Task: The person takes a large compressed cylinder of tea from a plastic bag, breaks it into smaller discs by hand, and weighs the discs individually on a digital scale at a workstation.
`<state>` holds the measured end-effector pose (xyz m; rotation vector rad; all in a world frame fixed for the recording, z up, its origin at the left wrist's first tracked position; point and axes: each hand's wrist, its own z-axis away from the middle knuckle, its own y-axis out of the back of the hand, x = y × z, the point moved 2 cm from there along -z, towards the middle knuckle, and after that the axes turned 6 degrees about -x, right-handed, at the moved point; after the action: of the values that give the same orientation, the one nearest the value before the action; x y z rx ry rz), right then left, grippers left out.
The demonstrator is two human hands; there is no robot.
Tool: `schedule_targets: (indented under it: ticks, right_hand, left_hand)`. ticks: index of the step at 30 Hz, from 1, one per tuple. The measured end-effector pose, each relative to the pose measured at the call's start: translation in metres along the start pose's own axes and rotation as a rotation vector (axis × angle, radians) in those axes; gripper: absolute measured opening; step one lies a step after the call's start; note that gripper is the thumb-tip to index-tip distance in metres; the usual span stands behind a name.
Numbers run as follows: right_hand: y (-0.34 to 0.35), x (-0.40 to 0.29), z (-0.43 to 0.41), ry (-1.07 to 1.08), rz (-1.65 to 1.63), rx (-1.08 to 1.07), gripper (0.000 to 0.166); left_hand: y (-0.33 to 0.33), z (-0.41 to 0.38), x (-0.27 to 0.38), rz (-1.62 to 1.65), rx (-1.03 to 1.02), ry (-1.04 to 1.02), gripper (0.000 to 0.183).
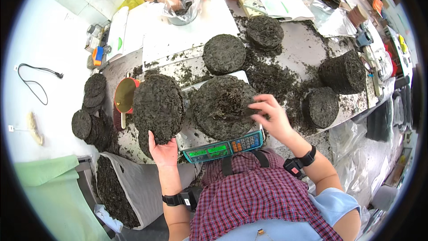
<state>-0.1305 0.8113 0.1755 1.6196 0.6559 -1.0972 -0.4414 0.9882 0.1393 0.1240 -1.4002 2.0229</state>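
A round dark cake of dried seaweed (158,103), probably laver, stands at the left with another disc below it. My left hand (164,150) grips its lower edge, thumb in front and the other fingers partly hidden. To its right, a wide seaweed disc (210,110) with loose flakes (230,98) heaped on it rests on a digital scale (219,150). The scale's display is lit green. My right hand (272,117), slightly blurred, is at the right edge of that disc with its fingers apart. I see nothing held in it.
Seaweed stacks (224,54) stand behind the scale and at the right (342,72). A red-rimmed pan (125,95) and several small discs (95,85) lie left. Loose seaweed (271,77) litters the table. Across it, a co-worker's hands (172,2) work in a plastic-lined bowl (184,20).
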Motion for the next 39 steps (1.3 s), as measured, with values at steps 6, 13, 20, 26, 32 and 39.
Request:
schedule_targets:
  ticks: [6,13,20,26,32,39]
  right_hand:
    - [-0.022,0.067,-0.008,-0.351,-0.259,0.195,0.087]
    - [0.012,0.109,0.016,-0.788,-1.148,0.148,0.098]
    - [0.145,0.208,0.013,-0.484,-1.397,0.759,0.025]
    - [0.210,0.352,-0.045,-0.590,-1.264,1.072,0.025]
    - [0.217,0.386,-0.090,-0.882,-0.800,0.888,0.068]
    - [0.202,0.242,0.080,-0.398,0.729,0.744,0.046]
  left_hand:
    - [-0.031,-0.013,-0.052,0.024,-0.018,0.194,0.047]
    - [-0.072,-0.021,-0.133,-0.004,-0.211,0.418,0.051]
    - [-0.109,-0.040,-0.164,-0.043,-0.267,0.438,0.055]
    - [-0.106,-0.047,-0.158,-0.198,-0.160,0.317,0.055]
    - [-0.072,-0.039,-0.133,-0.560,-0.073,0.365,0.052]
    - [-0.036,0.015,-0.099,-1.357,0.073,-0.088,0.056]
